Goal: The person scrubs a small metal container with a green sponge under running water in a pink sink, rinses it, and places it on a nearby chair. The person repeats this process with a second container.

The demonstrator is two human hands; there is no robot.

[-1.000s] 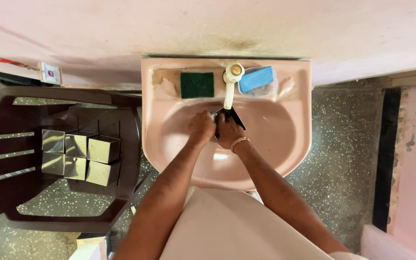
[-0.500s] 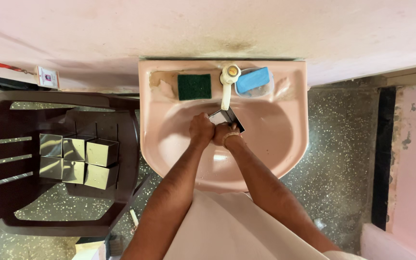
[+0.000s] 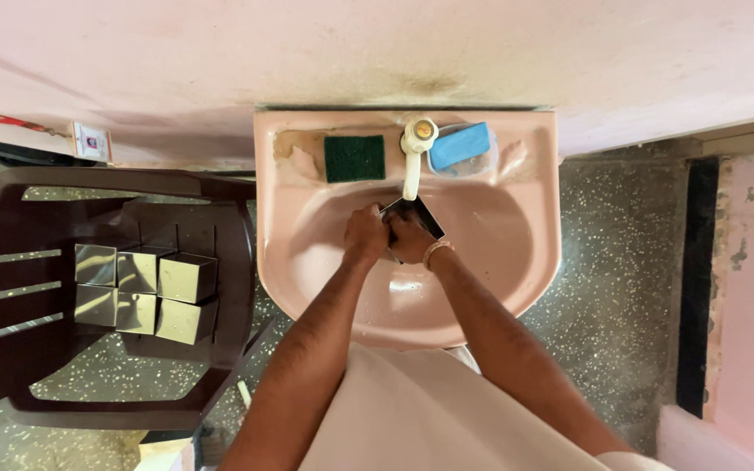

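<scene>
Both hands are sitting slightly lower in the basin than before. Left hand (image 3: 366, 235) and right hand (image 3: 410, 237) are gripping a shiny steel container (image 3: 418, 215) under the tap (image 3: 414, 155), near the pink sink's (image 3: 534, 262) back edge. Wet metal could be slipping from curled fingers and knocking the basin.

A plain washing corner of a home is shown. A pink wall-hung basin (image 3: 517, 288) is fixed against a pink painted wall (image 3: 377, 52), with a cream tap (image 3: 414, 153) at its far edge. A green scrub pad (image 3: 354, 158) and a blue soap bar (image 3: 460, 145) are kept on the basin's ledge. A speckled stone floor (image 3: 621, 288) is seen below. To the left, a dark brown plastic chair (image 3: 10, 218) is set, loaded with shiny steel boxes (image 3: 146, 292).
</scene>
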